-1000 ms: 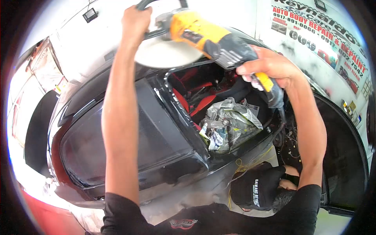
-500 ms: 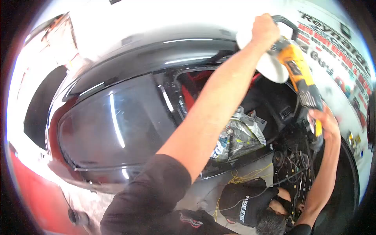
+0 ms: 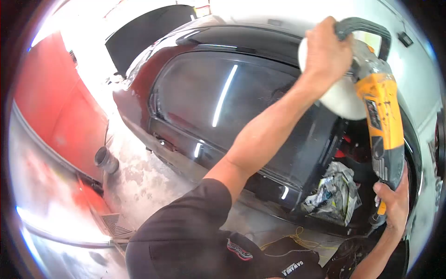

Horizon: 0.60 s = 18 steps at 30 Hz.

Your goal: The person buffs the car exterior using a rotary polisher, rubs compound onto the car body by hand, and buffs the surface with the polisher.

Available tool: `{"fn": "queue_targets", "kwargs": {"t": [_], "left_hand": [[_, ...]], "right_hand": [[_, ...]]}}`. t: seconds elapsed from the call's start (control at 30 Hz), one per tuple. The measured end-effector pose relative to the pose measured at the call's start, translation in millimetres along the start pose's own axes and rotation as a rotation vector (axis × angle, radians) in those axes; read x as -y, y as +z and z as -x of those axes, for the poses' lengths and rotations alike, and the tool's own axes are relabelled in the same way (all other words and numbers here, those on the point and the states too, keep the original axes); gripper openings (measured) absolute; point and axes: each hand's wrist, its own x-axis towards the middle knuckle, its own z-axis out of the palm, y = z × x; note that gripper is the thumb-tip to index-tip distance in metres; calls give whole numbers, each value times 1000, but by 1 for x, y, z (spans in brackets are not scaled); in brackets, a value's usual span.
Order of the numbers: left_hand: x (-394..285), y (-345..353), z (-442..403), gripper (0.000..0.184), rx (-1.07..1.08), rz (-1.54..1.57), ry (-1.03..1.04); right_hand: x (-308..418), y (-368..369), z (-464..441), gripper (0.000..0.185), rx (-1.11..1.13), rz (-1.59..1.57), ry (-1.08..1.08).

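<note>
A yellow and black polisher (image 3: pixel 382 111) is held up in front of me, over the dark car (image 3: pixel 200 93). My left hand (image 3: pixel 329 49) is closed round its black loop handle (image 3: pixel 367 23) at the head end. At the other end, my right hand (image 3: pixel 394 200) wraps the rear grip, near where the cord comes out. A round white polishing pad (image 3: pixel 344 100) shows below my left wrist, partly hidden by it. Whether the pad touches the car I cannot tell. Crumpled plastic sheeting (image 3: pixel 334 190) lies in the car's opening, left of my right hand.
A co-worker in a black shirt (image 3: pixel 295 260) is low beside the car, mostly hidden by my body. Yellow cord (image 3: pixel 299 237) trails on the floor. A dark bucket (image 3: pixel 107 159) stands left, by a red panel (image 3: pixel 60 102). A black panel (image 3: pixel 148 35) is behind the car.
My view has swung left, so the car's rear, the bucket and red panel show more. The polisher stays in both hands and looks closer and more upright. The co-worker is now largely hidden.
</note>
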Motion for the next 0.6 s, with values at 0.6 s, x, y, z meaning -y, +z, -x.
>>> {"fn": "queue_targets", "kwargs": {"t": [0.6], "left_hand": [[103, -415, -77, 8, -570, -129, -91]], "right_hand": [[146, 358, -119, 91, 585, 188, -406]]}}
